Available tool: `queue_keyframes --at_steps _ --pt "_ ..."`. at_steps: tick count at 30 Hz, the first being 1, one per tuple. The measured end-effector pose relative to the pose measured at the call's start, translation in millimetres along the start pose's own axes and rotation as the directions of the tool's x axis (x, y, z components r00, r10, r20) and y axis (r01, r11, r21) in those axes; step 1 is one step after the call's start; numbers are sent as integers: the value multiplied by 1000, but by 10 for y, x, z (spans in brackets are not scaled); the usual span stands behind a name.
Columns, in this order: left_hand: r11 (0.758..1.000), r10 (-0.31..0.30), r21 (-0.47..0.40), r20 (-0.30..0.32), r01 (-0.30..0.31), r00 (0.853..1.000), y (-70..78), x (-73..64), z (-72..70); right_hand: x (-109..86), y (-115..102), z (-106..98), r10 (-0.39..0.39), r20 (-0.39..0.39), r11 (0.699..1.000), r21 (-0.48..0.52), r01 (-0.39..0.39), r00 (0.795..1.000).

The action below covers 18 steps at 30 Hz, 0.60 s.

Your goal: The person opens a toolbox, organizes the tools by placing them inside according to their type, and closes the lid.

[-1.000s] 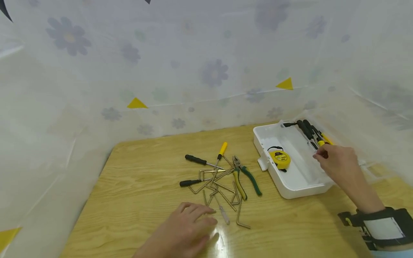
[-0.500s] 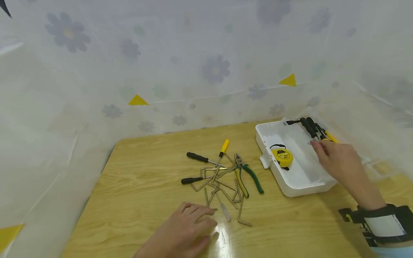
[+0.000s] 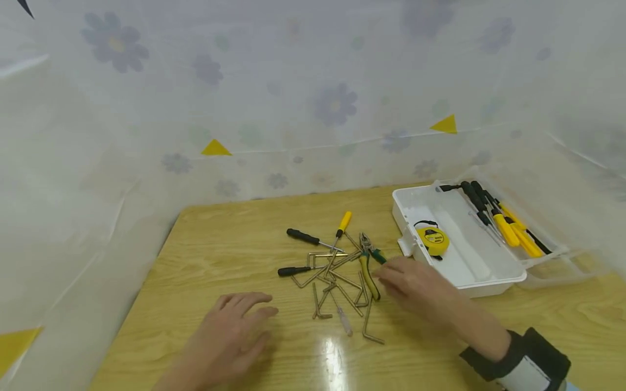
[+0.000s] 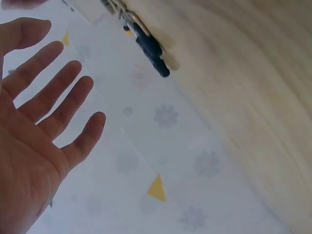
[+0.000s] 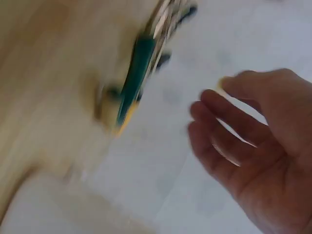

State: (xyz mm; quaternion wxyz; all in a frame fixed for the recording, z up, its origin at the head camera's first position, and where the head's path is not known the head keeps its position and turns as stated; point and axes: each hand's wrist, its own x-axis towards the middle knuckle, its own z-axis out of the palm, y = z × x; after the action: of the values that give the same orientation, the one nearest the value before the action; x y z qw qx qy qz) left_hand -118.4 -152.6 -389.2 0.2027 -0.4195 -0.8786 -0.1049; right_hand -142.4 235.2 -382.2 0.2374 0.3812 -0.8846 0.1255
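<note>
Centrally in the head view, green-and-yellow pliers (image 3: 370, 278) lie beside a heap of bent metal rods (image 3: 349, 301). The right hand (image 3: 423, 285) overlaps the green handle (image 3: 379, 257); lifting the pliers could drag rods that seem to touch them. Left wrist view: the left hand (image 4: 35, 139), fingers spread, holds nothing. Only the right wrist view shows curved right fingers apart from the pliers, apparently pinching nothing.
</note>
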Motion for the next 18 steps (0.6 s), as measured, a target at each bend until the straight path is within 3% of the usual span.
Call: queue_keyframes --at_steps 2,4,7,9,14,18 --pt "999 -32 17 -25 33 999 -73 -57 -77 51 -199 89 -59 185 998 31 55 981" --pt "998 -50 20 -54 52 997 -130 -112 -127 84 -364 170 -103 322 995 38 96 941" --pt "998 -57 18 -82 58 995 -172 -172 -158 100 -502 286 -187 402 979 4 202 896" --pt "998 -53 18 -90 55 995 -181 -200 -154 111 -548 337 -215 417 967 -37 253 883" --pt "999 -46 15 -82 48 996 -178 -219 -130 130 -578 390 -214 400 954 -110 279 891" --pt "999 -42 12 -82 43 996 -177 -211 -117 146 -562 378 -212 362 962 -87 260 908"
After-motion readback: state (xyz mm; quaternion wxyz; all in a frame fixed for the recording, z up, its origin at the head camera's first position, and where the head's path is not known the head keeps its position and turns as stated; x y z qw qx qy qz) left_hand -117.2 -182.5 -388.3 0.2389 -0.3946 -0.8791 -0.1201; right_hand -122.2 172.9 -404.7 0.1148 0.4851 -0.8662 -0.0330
